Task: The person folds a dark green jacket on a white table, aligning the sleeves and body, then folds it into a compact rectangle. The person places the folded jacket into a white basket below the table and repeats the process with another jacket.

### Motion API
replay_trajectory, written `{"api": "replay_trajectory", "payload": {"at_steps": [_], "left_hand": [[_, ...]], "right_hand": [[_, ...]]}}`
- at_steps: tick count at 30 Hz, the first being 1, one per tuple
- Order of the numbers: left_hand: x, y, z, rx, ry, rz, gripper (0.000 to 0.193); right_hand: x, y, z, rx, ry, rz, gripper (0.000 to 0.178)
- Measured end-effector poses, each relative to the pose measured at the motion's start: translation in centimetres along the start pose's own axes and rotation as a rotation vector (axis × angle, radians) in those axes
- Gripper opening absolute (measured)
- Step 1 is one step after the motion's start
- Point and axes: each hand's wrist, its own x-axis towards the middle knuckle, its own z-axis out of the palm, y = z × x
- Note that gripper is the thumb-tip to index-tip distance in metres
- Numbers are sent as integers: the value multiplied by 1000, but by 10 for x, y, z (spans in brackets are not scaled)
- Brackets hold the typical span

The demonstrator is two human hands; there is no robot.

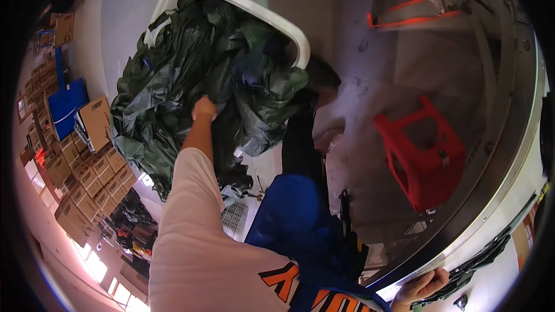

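Off to the left, my left hand [204,109] reaches down and closes on a heap of dark green, thin, shiny fabric [167,75]. The heap fills a large white bin [248,1] and spills over its near side. My left arm is stretched out straight, and the fingertips are sunk in the folds. At the lower right, my right hand [425,286] lies at the metal-edged table [491,196] with its fingers curled. More dark green fabric [471,271] lies on the table beside those fingers; whether they grip anything is hidden.
A red plastic stool [428,156] stands on the floor between the bin and the table. Farther off lies an orange-edged frame [413,14]. Stacked cartons [95,179] and a blue panel [67,108] are at the left. A white slatted crate [235,219] sits near my legs.
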Motion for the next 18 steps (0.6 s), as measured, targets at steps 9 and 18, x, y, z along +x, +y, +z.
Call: {"api": "replay_trajectory", "payload": {"at_steps": [9,18], "left_hand": [[-256,-109,-177,-1328,-249,191,44],[-471,-158,-447,-1762,-161,1580,65]], "right_hand": [[-4,-9,2,261,-66,155,8],[57,-184,-14,548,-378,-621,106]]}}
